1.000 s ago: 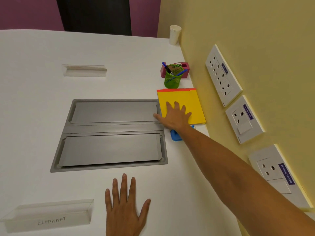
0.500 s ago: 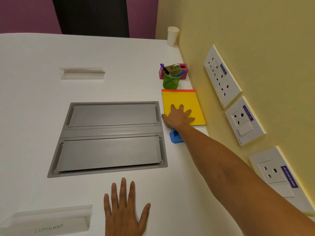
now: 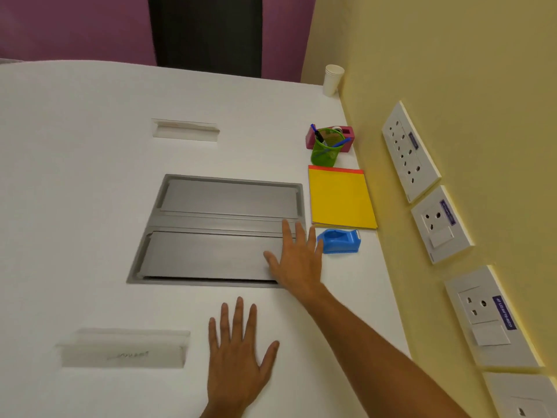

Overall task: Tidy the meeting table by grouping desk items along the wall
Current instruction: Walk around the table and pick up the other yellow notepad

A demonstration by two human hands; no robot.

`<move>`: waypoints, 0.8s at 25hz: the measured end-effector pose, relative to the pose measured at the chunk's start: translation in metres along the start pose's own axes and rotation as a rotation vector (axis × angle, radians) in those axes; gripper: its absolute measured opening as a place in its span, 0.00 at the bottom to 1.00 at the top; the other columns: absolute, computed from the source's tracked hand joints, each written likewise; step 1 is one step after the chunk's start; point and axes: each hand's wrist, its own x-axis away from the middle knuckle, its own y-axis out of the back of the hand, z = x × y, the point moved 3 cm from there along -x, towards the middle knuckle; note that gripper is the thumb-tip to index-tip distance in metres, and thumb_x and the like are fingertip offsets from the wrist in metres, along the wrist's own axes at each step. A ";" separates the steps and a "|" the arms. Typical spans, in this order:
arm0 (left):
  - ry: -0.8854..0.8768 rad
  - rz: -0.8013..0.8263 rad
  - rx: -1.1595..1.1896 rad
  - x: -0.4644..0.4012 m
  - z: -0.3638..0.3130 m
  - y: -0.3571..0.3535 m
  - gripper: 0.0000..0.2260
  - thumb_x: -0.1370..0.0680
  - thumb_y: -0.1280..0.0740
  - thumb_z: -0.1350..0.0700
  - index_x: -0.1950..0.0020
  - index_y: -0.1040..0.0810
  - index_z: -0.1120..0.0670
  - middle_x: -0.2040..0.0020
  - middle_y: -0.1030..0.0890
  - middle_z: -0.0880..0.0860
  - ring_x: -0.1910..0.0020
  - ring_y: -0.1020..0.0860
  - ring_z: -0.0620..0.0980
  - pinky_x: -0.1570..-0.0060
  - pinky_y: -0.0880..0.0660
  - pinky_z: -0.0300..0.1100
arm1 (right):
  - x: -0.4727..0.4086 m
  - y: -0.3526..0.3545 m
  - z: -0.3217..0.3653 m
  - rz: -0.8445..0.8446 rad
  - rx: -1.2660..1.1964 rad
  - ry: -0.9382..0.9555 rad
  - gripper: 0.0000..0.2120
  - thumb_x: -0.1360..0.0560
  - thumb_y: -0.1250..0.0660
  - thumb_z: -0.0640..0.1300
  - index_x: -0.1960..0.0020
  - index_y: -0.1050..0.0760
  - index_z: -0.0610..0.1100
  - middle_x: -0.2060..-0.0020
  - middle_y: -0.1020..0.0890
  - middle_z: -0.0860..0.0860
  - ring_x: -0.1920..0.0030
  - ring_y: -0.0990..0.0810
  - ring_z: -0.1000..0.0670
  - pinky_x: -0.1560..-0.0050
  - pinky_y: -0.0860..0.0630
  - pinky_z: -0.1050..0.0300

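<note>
Along the yellow wall stand a pink tape holder [image 3: 347, 136], a green mesh pen cup [image 3: 326, 148] with pens, a yellow paper stack [image 3: 341, 198] over an orange sheet, and a blue tape dispenser [image 3: 340, 241]. My right hand [image 3: 297, 259] hovers with straight fingers over the right end of the grey floor-box lid, just left of the blue dispenser, holding nothing. My left hand [image 3: 239, 354] lies flat on the white table [image 3: 75, 206] near the front, fingers spread.
A grey metal cable hatch [image 3: 217, 230] is set in the table's middle. Two clear acrylic name holders [image 3: 123, 348] [image 3: 186, 130] lie front left and further back. A paper cup [image 3: 332, 79] stands in the far corner. Wall sockets [image 3: 410, 152] line the wall.
My right hand has lifted off the yellow paper stack and drawn back towards me and to the left, over the hatch. The stack now lies squared against the wall. My left hand stays flat.
</note>
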 end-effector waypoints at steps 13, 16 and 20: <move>-0.132 0.121 0.273 0.078 0.059 0.032 0.37 0.27 0.65 0.28 0.22 0.42 0.41 0.21 0.43 0.40 0.22 0.44 0.42 0.23 0.47 0.42 | 0.135 0.002 0.092 0.040 -0.165 0.154 0.38 0.21 0.43 0.65 0.19 0.57 0.54 0.19 0.47 0.48 0.19 0.51 0.41 0.22 0.50 0.42; -0.115 0.058 0.210 0.122 0.108 0.035 0.28 0.20 0.55 0.34 0.29 0.27 0.44 0.25 0.32 0.42 0.26 0.34 0.45 0.25 0.41 0.46 | 0.151 0.000 0.134 0.064 -0.215 0.249 0.38 0.21 0.41 0.64 0.19 0.55 0.54 0.19 0.46 0.48 0.19 0.50 0.42 0.22 0.50 0.44; 0.107 -0.021 0.099 0.164 0.187 0.032 0.25 0.20 0.46 0.39 0.29 0.26 0.51 0.24 0.34 0.52 0.24 0.37 0.56 0.27 0.43 0.55 | 0.173 -0.016 0.179 0.157 -0.275 0.390 0.39 0.21 0.37 0.61 0.19 0.55 0.54 0.19 0.46 0.49 0.20 0.48 0.45 0.22 0.48 0.47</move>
